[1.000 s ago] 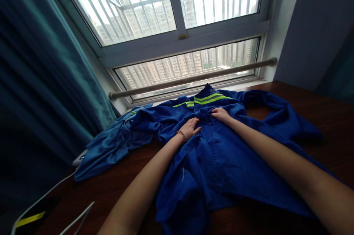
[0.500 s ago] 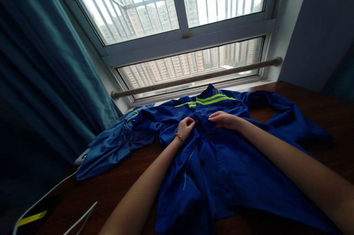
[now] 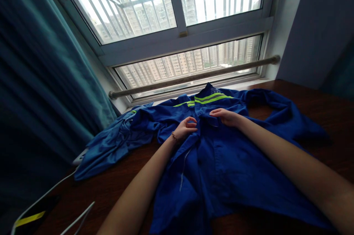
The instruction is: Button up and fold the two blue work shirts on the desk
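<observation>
A blue work jacket point(image 3: 235, 176) with yellow-green and grey stripes across its chest lies spread out, collar toward the window. My left hand point(image 3: 186, 128), a beaded bracelet at its wrist, is at the left edge of the jacket's front opening. Its thumb and curved forefinger are apart, with a gap between the tips. My right hand point(image 3: 226, 117) pinches a fold of the jacket's right front just below the stripes, thumb and forefinger together. A small flap of cloth lifts beneath those fingertips. A loose pale cord or thread point(image 3: 184, 168) lies on the left front panel.
The jacket rests on a dark brown wooden surface point(image 3: 129, 176). Lighter blue cloth point(image 3: 110, 154) is heaped at the left, beside a teal curtain point(image 3: 55, 61). White cables point(image 3: 47, 198) run at lower left near a yellow strip point(image 3: 30, 218). A rail point(image 3: 193, 77) crosses the window behind.
My left thumb and forefinger have parted from their pinch. My right hand has drawn the cloth slightly away, widening the gap between the hands. The view has shifted slightly.
</observation>
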`<move>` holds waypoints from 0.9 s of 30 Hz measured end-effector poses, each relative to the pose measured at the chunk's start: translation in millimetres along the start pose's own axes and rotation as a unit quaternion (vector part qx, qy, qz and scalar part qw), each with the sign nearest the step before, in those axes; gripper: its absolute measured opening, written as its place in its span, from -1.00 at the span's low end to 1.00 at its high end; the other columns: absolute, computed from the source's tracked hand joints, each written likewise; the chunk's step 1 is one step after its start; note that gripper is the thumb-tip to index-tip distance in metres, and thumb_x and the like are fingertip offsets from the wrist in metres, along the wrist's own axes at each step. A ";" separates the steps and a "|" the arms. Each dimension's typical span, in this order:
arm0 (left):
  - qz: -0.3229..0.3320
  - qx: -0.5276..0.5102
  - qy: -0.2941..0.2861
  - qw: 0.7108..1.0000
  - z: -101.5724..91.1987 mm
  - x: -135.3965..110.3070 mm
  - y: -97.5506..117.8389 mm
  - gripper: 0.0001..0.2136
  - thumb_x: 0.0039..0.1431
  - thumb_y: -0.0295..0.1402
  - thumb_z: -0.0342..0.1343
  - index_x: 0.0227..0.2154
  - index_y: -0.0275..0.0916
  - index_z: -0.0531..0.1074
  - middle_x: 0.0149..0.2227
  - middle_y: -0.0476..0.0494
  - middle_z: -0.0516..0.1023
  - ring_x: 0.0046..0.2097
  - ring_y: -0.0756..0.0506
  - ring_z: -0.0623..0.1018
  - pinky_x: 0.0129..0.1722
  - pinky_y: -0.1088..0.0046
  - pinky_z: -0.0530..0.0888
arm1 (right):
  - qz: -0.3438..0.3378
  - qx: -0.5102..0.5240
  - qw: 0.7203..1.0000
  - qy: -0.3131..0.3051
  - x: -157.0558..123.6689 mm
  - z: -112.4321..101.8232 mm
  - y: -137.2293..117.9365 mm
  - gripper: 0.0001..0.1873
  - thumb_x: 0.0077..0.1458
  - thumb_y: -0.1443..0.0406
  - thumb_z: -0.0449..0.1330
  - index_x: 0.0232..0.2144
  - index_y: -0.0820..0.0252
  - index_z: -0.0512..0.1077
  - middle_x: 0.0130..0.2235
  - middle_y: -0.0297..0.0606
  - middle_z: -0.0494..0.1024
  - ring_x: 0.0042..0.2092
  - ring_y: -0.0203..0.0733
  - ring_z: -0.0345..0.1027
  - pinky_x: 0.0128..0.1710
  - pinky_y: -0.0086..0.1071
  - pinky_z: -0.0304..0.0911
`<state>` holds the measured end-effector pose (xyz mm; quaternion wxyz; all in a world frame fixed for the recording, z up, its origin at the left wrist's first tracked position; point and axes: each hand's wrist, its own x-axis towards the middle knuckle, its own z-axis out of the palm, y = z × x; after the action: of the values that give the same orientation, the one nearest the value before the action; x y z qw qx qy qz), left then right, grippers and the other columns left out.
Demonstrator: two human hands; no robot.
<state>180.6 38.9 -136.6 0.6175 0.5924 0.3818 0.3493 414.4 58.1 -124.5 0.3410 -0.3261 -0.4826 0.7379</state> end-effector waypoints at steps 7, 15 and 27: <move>0.042 0.206 -0.141 0.967 11.2 -10.6 22.4 -0.59 -0.32 -0.44 0.27 -0.29 -0.25 0.34 -0.21 -0.17 0.42 -0.14 -0.13 0.41 -0.15 0.34 0.34 | -0.013 0.041 0.999 0.032 4.7 -8.8 3.6 -0.92 -0.12 0.42 0.14 -0.47 0.32 0.41 -0.55 -0.30 0.48 -0.52 -0.29 0.36 -0.48 -0.44 0.30; 0.105 0.726 -0.079 0.675 114.1 -64.6 30.9 -0.81 0.00 -0.59 -0.12 -0.38 -0.38 0.38 -0.32 -0.38 0.36 -0.27 -0.22 0.37 -0.36 0.25 0.32 | -0.024 0.058 0.993 0.096 5.4 -9.6 1.7 -0.88 -0.12 0.45 0.10 -0.44 0.36 0.42 -0.53 -0.22 0.51 -0.52 -0.26 0.36 -0.45 -0.40 0.32; 0.153 0.566 -0.120 0.801 70.2 -33.9 36.0 -0.94 -0.16 -0.54 0.07 -0.55 -0.28 0.35 -0.40 -0.07 0.40 -0.34 -0.01 0.40 -0.36 0.55 0.32 | -0.018 0.005 0.999 0.038 -8.0 -13.8 -18.3 -0.66 -0.23 0.54 0.18 -0.30 0.26 0.40 -0.44 -0.31 0.52 -0.48 -0.33 0.39 -0.49 -0.52 0.31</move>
<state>227.8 -21.8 -98.2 0.1517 0.9245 0.3387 0.0868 433.5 63.8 -110.6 0.3740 -0.3430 -0.4713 0.7214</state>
